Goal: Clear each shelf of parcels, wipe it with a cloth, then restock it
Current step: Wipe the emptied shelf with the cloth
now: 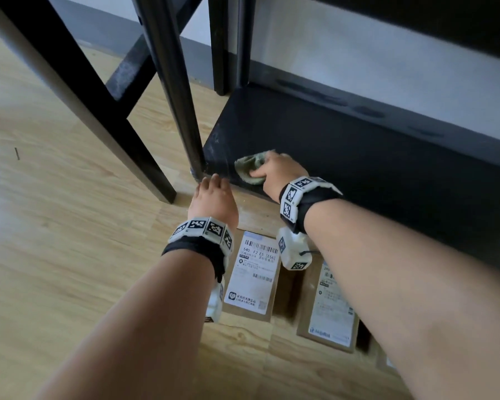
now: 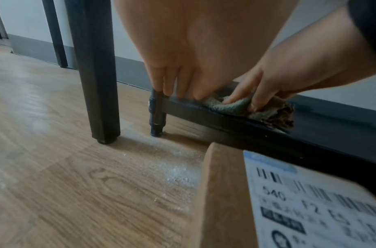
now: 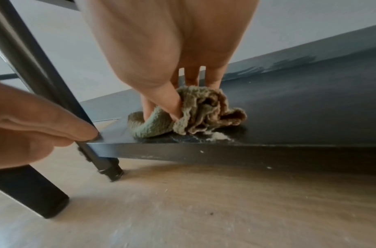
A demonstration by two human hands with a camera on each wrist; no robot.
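The black bottom shelf [image 1: 344, 157] of the rack sits just above the floor with no parcels on it. My right hand [image 1: 274, 173] grips a crumpled green cloth [image 1: 250, 166] at the shelf's front left corner; thumb and fingers pinch the cloth [image 3: 189, 114] against the board. A small heap of pale dust [image 3: 216, 135] lies beside it on the shelf [image 3: 299, 109]. My left hand [image 1: 212, 194] rests with straight fingers on the shelf's front corner [image 2: 178, 102], next to the rack post [image 1: 171, 82]. Two brown parcels [image 1: 254, 275] [image 1: 329, 310] with white labels lie on the floor under my forearms.
A black table leg [image 1: 78, 90] and crossbar stand left of the rack on the wood floor [image 1: 55, 226]. Dust and crumbs are scattered on the floor [image 2: 174, 174] in front of the shelf. An upper shelf [image 1: 416, 18] overhangs above. The grey wall runs behind.
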